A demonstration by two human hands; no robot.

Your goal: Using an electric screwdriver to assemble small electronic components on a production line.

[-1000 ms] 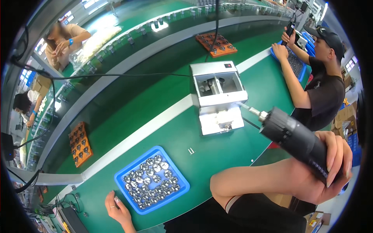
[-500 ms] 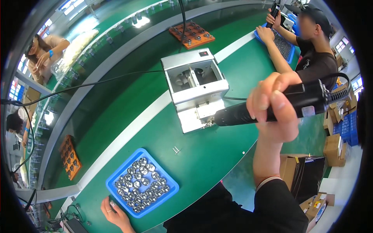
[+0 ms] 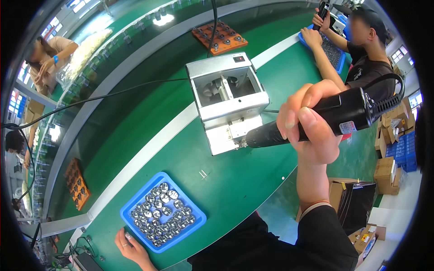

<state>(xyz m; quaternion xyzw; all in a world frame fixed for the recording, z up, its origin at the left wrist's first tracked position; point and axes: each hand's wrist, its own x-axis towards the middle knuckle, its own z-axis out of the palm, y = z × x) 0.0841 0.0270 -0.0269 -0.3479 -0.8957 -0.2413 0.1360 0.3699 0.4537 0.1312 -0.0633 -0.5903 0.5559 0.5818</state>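
In my right hand (image 3: 312,122) is a black electric screwdriver (image 3: 357,110), with fingers and thumb wrapped round its body. The tool lies nearly level, and its tip meets the front outlet of a silver screw feeder (image 3: 233,97). Through the feeder's open top a dark drum-like part shows. My left hand (image 3: 132,249) rests on the green table by the lower left side of a blue tray (image 3: 202,217), fingers loosely stretched and apart, holding nothing I can see. Several shiny round metal parts (image 3: 166,211) fill much of that tray. Between tray and feeder lie a few small screws (image 3: 203,174).
Beyond the table runs a green conveyor (image 3: 131,97) carrying orange fixture boards (image 3: 220,37) with round parts. A black cable (image 3: 113,92) crosses it to the feeder. At the far right a co-worker (image 3: 368,58) holds a similar tool over another blue tray. Cartons (image 3: 386,171) stand on the right.
The screwdriver and my right hand have shifted slightly left, its tip now further into the feeder's outlet. The far-side fixture boards have moved a little left. My left hand stays beside the tray.
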